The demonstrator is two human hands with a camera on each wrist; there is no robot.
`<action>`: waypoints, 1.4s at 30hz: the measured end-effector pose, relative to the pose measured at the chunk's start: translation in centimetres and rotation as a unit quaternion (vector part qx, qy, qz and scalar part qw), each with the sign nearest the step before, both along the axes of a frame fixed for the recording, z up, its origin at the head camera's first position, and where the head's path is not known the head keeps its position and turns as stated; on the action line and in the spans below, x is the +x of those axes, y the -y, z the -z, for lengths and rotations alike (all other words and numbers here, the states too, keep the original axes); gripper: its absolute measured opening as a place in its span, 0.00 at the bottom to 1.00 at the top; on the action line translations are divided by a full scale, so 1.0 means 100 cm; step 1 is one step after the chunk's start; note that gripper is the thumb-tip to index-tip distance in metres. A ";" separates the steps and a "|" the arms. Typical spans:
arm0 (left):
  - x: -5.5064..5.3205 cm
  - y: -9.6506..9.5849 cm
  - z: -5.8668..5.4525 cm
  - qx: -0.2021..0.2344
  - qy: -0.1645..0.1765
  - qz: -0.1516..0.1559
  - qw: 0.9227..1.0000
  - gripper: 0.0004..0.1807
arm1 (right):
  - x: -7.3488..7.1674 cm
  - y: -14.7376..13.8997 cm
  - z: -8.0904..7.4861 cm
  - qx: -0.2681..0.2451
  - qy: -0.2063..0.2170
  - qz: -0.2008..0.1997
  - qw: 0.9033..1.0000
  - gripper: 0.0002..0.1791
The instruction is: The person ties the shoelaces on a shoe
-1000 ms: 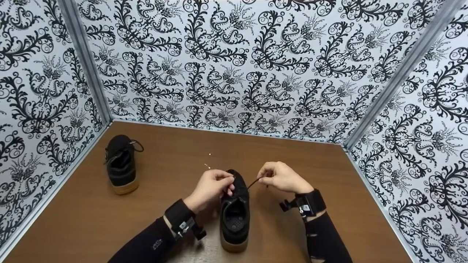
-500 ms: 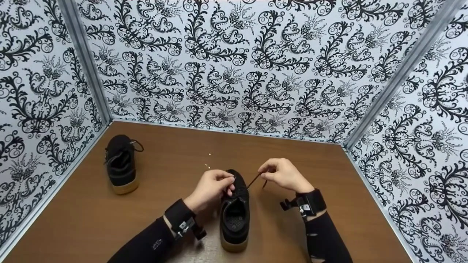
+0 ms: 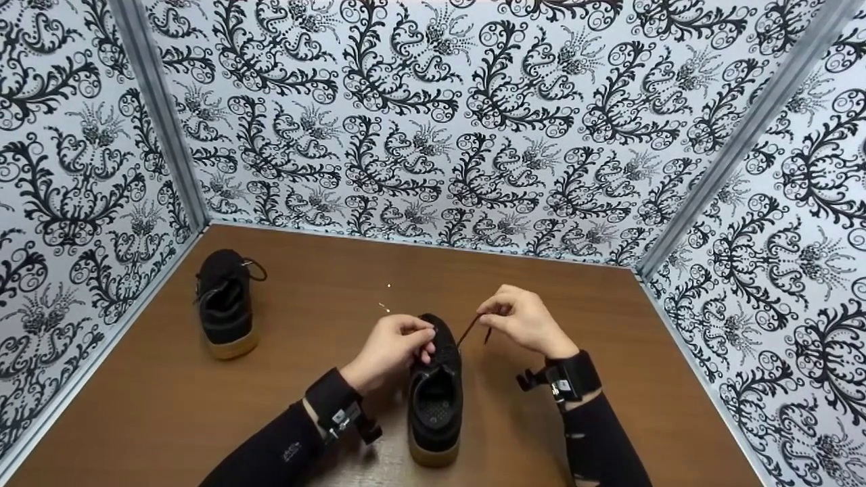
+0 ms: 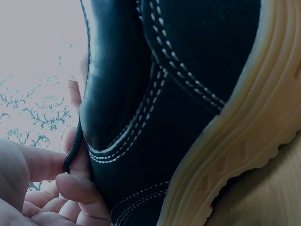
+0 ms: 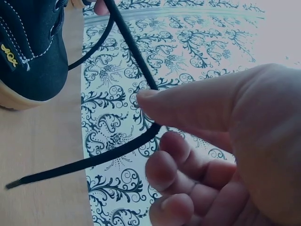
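Observation:
A black shoe [image 3: 434, 436] with a tan sole stands on the table, its toe pointing away from me. My left hand [image 3: 389, 348] is at the front of its lacing. In the left wrist view, the thumb and a finger pinch a dark lace [image 4: 72, 149] beside the shoe's upper. To the right of the shoe, my right hand [image 3: 528, 321] pinches a black shoelace [image 5: 131, 49] between thumb and fingers. That lace runs taut from the shoe's side to the grip. Below the pinch, its free end [image 5: 66, 168] hangs loose with a hard tip.
A second black shoe [image 3: 223, 318] stands at the left of the brown table [image 3: 325, 270], a loop of lace sticking out on its right. Small pale specks [image 3: 384, 308] lie beyond the near shoe. Patterned walls [image 3: 433, 169] enclose the table at the back and sides.
My right hand has risen slightly and moved away from me, drawing the lace up more steeply, and its hanging end shows more. My left hand and both shoes have stayed in place.

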State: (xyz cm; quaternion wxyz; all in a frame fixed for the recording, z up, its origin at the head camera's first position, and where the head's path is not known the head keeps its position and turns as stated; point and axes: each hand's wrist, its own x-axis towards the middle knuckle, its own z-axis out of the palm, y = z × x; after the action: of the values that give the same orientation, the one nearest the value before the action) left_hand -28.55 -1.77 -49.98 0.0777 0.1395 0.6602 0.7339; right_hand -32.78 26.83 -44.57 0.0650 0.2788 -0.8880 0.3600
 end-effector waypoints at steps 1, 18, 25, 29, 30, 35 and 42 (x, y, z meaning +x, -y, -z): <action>0.000 0.000 0.000 0.000 -0.001 0.000 1.000 0.12 | 0.000 0.000 0.000 -0.004 0.005 0.000 1.000 0.05; -0.001 0.000 0.002 0.015 -0.003 0.015 1.000 0.13 | 0.002 -0.001 -0.001 -0.024 0.077 -0.006 0.997 0.08; -0.002 0.000 0.003 0.020 0.005 0.012 1.000 0.12 | 0.002 0.002 -0.001 -0.027 0.071 -0.004 0.997 0.11; -0.002 -0.001 0.003 0.022 0.006 0.011 1.000 0.12 | 0.000 0.005 0.001 -0.036 0.059 -0.001 0.998 0.09; -0.002 -0.001 0.003 0.022 0.005 0.011 1.000 0.12 | 0.001 0.006 0.001 -0.040 0.055 -0.001 0.998 0.08; -0.002 -0.001 0.002 0.019 0.003 0.009 1.000 0.12 | 0.001 0.009 0.003 -0.065 0.028 -0.006 0.997 0.07; -0.002 0.000 0.002 0.023 0.007 0.010 1.000 0.12 | 0.001 0.015 0.007 -0.100 0.015 -0.009 0.995 0.06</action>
State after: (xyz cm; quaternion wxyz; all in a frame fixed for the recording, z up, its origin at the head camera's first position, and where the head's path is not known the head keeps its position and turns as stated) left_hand -28.71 -1.75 -50.22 0.0862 0.1429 0.6413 0.7489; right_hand -32.70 25.37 -45.23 0.0757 0.2738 -0.8457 0.4517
